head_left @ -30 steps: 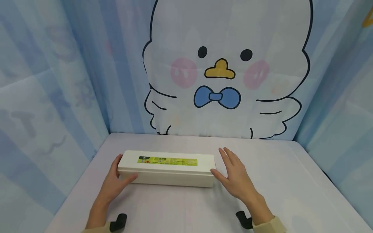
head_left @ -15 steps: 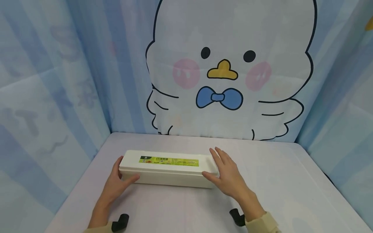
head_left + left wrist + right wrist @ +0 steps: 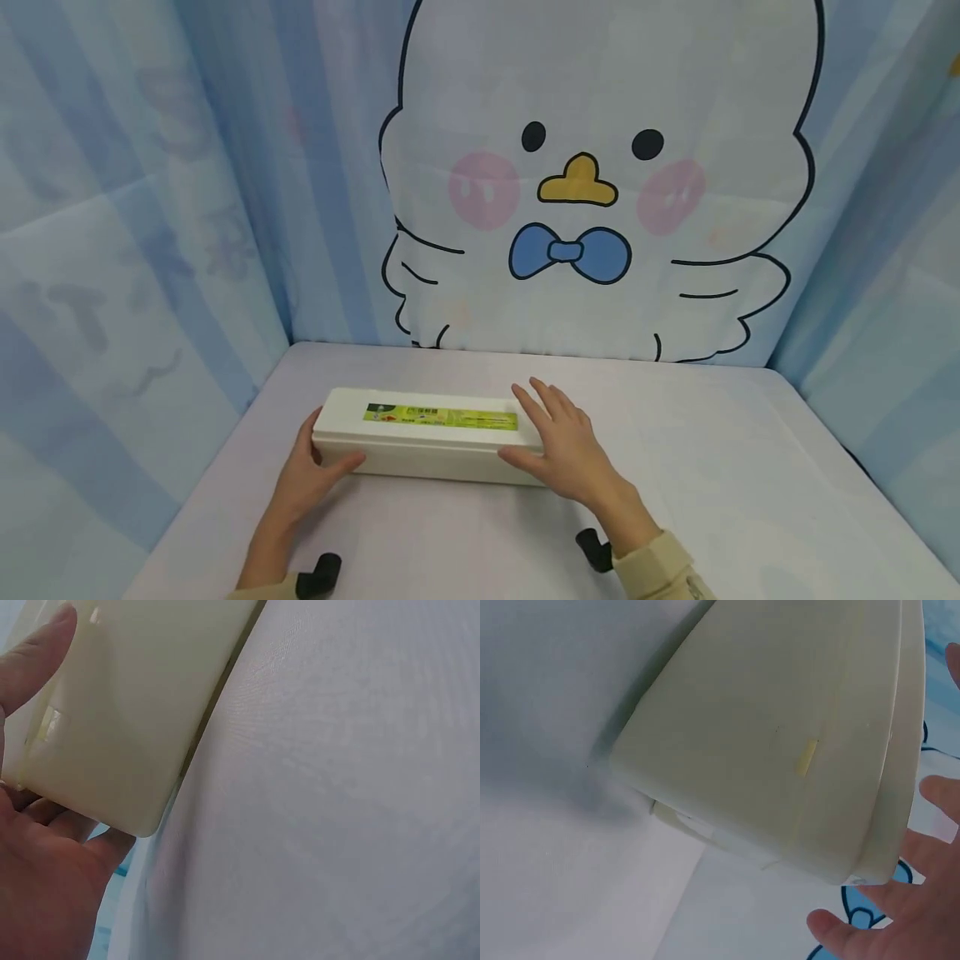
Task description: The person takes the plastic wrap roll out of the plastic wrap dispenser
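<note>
A: Position of the white box (image 3: pixel 427 462)?

B: On the table (image 3: pixel 450 533), long side toward the person. Lid (image 3: pixel 431 435) on, yellow-green label (image 3: pixel 441 417) uppermost.

A: Left hand (image 3: pixel 303 479)?

B: At the box's left end, fingers curled round it, thumb along the front wall. I read it as having hold there.

A: Right hand (image 3: pixel 570 454)?

B: At the box's right end, fingers spread wide, gripping nothing. Contact with the lid: cannot tell.

A: Step in hand?

B: Judgement: taking hold of the box, left side secured, right side pending.

A: Next move?

B: Probably calls for the right fingers to close on the box's right end. Whether lid or whole box is wanted, unclear.
</note>
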